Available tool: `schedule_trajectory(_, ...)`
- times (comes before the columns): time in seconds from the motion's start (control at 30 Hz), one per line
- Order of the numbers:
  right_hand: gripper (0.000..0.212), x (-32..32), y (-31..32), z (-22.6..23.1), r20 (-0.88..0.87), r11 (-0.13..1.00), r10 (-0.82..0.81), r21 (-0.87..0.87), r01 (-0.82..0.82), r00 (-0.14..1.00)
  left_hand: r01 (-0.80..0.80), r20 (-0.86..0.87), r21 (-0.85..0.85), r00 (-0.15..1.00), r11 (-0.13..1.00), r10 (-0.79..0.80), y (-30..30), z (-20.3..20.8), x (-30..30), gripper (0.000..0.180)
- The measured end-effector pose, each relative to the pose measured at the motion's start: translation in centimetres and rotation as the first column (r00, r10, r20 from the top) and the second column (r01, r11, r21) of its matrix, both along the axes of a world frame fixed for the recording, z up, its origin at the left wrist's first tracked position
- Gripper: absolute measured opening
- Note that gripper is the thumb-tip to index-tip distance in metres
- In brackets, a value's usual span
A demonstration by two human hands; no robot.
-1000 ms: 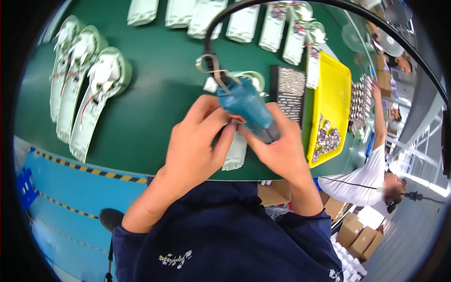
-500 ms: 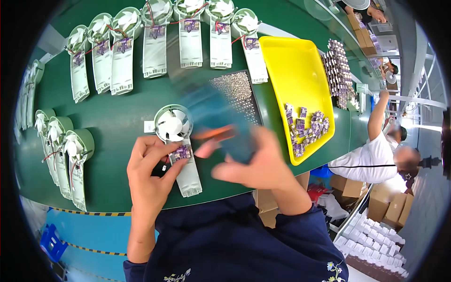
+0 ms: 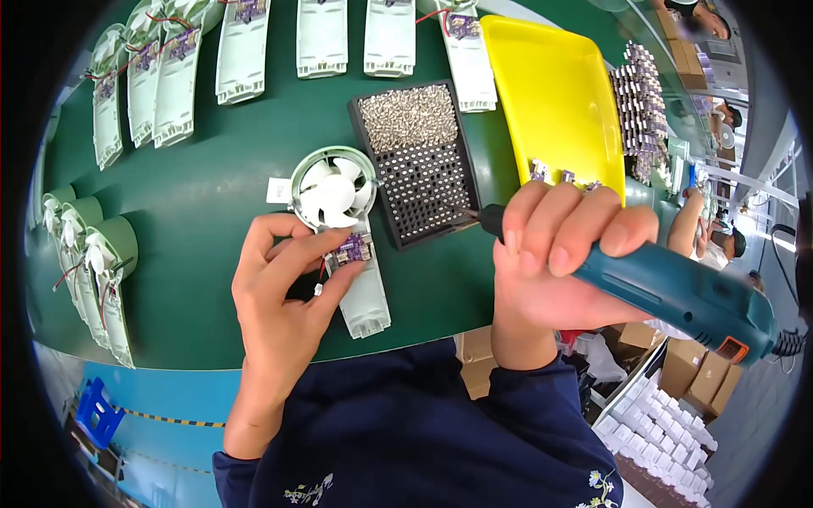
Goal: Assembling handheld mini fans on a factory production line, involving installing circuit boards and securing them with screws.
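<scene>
Between its thumb and fingers, my left hand [image 3: 288,284] pinches a small purple circuit board [image 3: 348,251] against the pale green fan housing [image 3: 366,300]. The housing lies on the table with its white fan [image 3: 330,193] at the far end. A short wire with a white plug hangs beside the board. My right hand [image 3: 563,262] is wrapped round a teal electric screwdriver [image 3: 669,284], held nearly level. Its thin bit points left, at the lower right edge of the black screw tray [image 3: 428,165]. Loose screws fill the tray's far part, and rows of screws stand in its holes.
A yellow tray [image 3: 555,93] with more boards stands at the right, partly behind my right hand. Stacked boards [image 3: 639,110] lie beyond it. Several fan housings [image 3: 322,38] line the far side, others [image 3: 110,245] the left. Co-workers sit at far right.
The screwdriver, blurred above the housing before, is now gripped in my right hand at the screw tray. My view has shifted nearer the table; the left hand keeps its pinch on the board.
</scene>
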State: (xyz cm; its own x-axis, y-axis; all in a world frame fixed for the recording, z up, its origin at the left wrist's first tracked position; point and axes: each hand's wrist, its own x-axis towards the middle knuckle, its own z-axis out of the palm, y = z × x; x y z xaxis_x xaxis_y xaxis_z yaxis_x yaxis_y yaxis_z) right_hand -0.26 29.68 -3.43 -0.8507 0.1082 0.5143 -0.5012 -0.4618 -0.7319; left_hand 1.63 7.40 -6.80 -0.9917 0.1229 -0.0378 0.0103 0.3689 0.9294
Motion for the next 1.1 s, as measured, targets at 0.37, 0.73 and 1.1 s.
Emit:
schedule_trajectory(0.37,0.067,0.7,0.2,0.1,0.081,0.991,0.078,0.099,-0.086,0.994,-0.009,-0.023,0.019,1.0,1.0,0.01,0.0,-0.9,0.0,0.033)
schedule_trajectory(0.73,0.065,0.7,-0.1,-0.4,0.053,0.987,0.104,0.113,-0.11,0.993,0.008,-0.047,0.001,0.999,1.0,-0.008,-0.2,-0.9,0.1,0.033)
schedule_trajectory(1.1,0.045,0.8,-0.6,0.3,0.086,0.985,0.119,0.117,-0.128,0.989,0.035,-0.087,0.015,0.996,0.999,-0.033,-0.3,-0.8,0.0,0.032)
